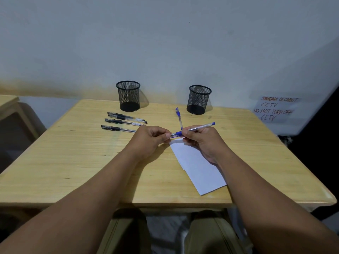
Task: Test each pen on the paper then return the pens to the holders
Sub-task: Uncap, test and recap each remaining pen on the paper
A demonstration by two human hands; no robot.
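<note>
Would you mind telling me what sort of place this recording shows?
Probably a plain office or monitored workroom: a light wooden desk against a bare wall, two black mesh pen holders, and a handwritten wall notice about CCTV.

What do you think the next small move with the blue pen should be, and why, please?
Probably pull the cap off. The right hand grips the blue pen by its barrel just above the paper, while the left hand pinches its tip end, where a cap seems to sit, so it cannot write yet.
</note>
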